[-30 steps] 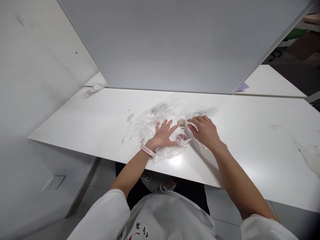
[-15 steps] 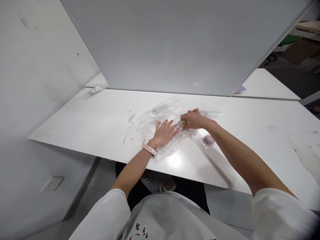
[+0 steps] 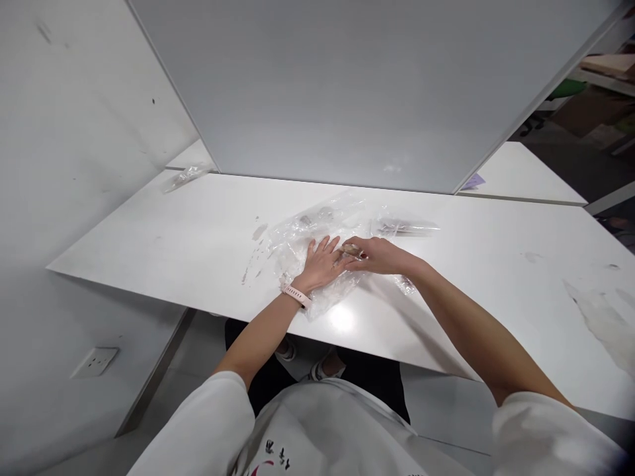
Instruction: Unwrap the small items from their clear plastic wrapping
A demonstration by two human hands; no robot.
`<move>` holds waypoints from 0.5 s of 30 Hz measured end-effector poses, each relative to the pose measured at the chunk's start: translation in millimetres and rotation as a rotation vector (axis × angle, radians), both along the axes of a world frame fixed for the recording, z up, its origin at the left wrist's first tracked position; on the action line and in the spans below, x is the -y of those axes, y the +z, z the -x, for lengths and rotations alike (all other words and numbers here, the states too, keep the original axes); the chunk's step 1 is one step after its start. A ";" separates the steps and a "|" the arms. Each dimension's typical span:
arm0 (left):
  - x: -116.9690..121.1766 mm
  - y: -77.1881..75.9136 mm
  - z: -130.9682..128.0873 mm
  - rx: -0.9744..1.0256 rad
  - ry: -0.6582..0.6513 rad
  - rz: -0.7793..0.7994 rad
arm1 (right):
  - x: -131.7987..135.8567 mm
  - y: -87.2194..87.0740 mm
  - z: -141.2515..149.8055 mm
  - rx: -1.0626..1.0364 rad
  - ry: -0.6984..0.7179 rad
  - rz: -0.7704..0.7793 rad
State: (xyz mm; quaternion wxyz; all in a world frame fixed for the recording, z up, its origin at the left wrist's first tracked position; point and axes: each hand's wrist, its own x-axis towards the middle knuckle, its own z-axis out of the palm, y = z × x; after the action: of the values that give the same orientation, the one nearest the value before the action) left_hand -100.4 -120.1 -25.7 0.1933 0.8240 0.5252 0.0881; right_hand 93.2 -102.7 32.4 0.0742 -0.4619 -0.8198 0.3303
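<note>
My left hand (image 3: 320, 266) lies flat with fingers spread, pressing on crumpled clear plastic bags (image 3: 297, 228) on the white table. A pink band is on its wrist. Close beside its fingertips, my right hand (image 3: 381, 255) curls around a small tan, rounded item (image 3: 352, 250), which looks wrapped in clear film; its kind I cannot make out. Behind the right hand sits a clear packet (image 3: 404, 228) with something long and thin in it. A small clear packet (image 3: 407, 285) shows partly from under my right forearm.
A tall grey panel (image 3: 317, 99) rises along the table's back edge. At the back left lies another clear plastic packet (image 3: 187, 176). Purple paper (image 3: 473, 181) lies past the panel on the right. The wall (image 3: 59, 165) borders the table's left side. Dry smears mark the tabletop.
My right hand has closed on the tan item and brought it slightly left, towards my left hand. The small pinkish packet beside my left hand has shifted right, under my forearm. My left hand stays put.
</note>
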 end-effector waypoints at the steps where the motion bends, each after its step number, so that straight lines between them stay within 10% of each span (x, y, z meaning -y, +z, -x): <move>1: -0.3 -0.2 0.0 -0.008 -0.001 -0.006 | -2.5 -0.5 -1.9 -0.072 -0.028 0.074; 8: -2.5 -5.7 -0.3 -0.067 -0.033 -0.062 | -8.7 -24.3 -18.0 -0.680 -0.502 0.494; 15: -1.7 -6.5 1.4 -0.056 -0.044 -0.069 | -1.3 -45.1 -30.5 -1.033 -0.713 0.147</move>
State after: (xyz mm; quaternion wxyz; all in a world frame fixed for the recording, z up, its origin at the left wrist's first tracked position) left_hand -101.8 -118.4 -32.2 0.1521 0.8435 0.5090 0.0788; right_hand 123.7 -101.4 -12.7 0.5340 -0.4916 -0.4492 0.5210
